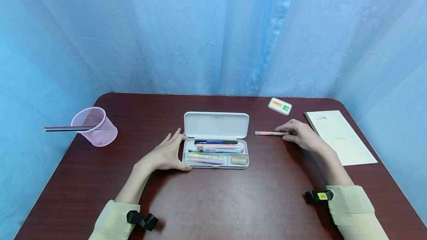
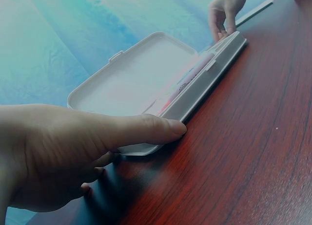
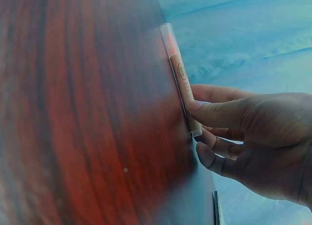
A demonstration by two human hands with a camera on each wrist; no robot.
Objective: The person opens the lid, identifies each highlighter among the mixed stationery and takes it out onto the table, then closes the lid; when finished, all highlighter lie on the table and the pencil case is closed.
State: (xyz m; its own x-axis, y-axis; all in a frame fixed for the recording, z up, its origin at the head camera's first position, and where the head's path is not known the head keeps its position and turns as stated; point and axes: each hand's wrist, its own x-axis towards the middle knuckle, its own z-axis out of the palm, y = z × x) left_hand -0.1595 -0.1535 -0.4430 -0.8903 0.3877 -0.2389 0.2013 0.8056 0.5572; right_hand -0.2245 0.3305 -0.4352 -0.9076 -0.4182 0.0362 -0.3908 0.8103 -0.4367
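Observation:
A white pencil case (image 1: 216, 125) stands with its lid raised at the middle of the table. Inside lie a dark blue pen (image 1: 215, 142), several pastel pens and highlighters, and an olive-beige block (image 1: 238, 160) in the right compartment. My left hand (image 1: 165, 155) rests against the case's left end, thumb at the near corner and straight fingers spread toward the hinge side. To the right of the case, my right hand (image 1: 301, 135) pinches a highlighter (image 3: 181, 79) between thumb and fingers. This highlighter has a clear cap, a pinkish tip and a beige barrel, and lies low along the tabletop.
A pink mesh pen cup (image 1: 106, 132) leans at the left, with dark pencils (image 1: 63, 129) sticking out leftward. At the back right lies a small white case with orange and green labels (image 1: 280, 106). A pale notebook (image 1: 343, 136) lies beyond my right hand. Blue curtains surround the table.

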